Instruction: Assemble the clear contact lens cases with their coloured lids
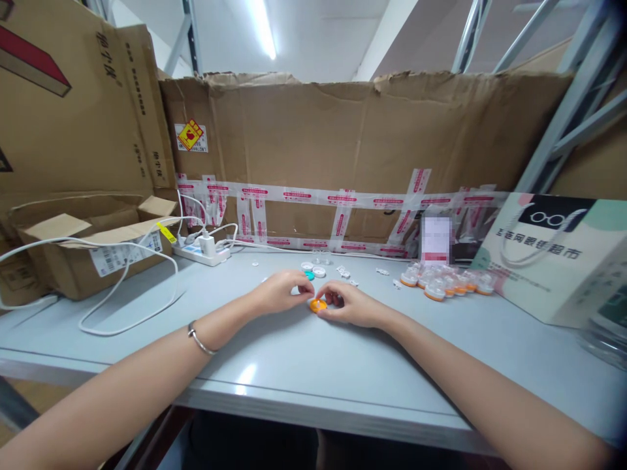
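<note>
In the head view, the orange round piece [318, 305] lies on the grey table [313, 365], between the 2 hands and toward the near side of the small parts. It sits roughly flat, face up, and its outline is round, so no clear long axis or pointing direction shows. And here's the right hand [351, 304], coming in from the right, thumb and index finger closed on the piece's rim, the other fingers curled. Over to the left hand [287, 292]: thumb and index finger curve toward each other at the piece's far left edge; whether they grip anything, I cannot tell. A silver bracelet [198, 339] rings that wrist.

Just beyond the left fingertips, there's a teal piece [309, 275], partly hidden, beside 2 white round pieces [319, 271]. Small white parts [343, 271] lie to their right, and farther right, clear cases with orange bases [435, 288] cluster near the paper bag [539, 261].
</note>
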### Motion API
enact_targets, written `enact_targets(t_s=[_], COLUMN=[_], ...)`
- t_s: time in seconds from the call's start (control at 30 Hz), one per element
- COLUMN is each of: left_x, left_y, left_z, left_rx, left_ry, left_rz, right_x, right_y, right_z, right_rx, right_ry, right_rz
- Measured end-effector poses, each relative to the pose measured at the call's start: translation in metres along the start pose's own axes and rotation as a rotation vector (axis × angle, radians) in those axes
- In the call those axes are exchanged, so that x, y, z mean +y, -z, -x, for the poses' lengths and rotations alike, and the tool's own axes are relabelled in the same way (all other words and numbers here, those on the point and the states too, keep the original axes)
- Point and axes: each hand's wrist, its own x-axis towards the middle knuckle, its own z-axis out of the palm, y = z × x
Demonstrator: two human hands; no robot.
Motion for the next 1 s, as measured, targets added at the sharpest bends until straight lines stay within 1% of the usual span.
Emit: enact_targets(t_s=[0.07,0.13,0.27,0.53,0.83,0.9,1.0], left_x=[-0.002,-0.004,-0.006,-0.009,-0.007,-0.009,-0.012], left_y=[-0.008,-0.012,-0.014,-0.018,-0.017,-0.015,-0.011], left_z=[-0.001,-0.001,0.000,-0.001,0.000,0.000,0.001], left_rx=[0.017,0.019,0.021,0.015,-0.012,0.008,0.076], left_ry=[-0.014,-0.011,-0.004,-0.051,-0.048,-0.030,0.039], left_rz=[0.000,-0.007,-0.020,-0.060,-0.046,-0.016,0.024], right_x=[-0.001,-0.002,-0.003,0.002,0.002,0.003,0.005], right_y=[-0.002,-0.003,-0.005,-0.008,-0.008,-0.008,-0.009], right_z=[-0.001,-0.002,-0.003,-0.004,-0.006,-0.007,-0.007], right_rx=[0.014,0.035,0.058,0.066,0.062,0.061,0.080], right_ry=[-0.012,-0.026,-0.052,-0.053,-0.063,-0.079,-0.109], right_rz=[-0.010,-0.021,-0.025,-0.026,-0.047,-0.069,-0.106])
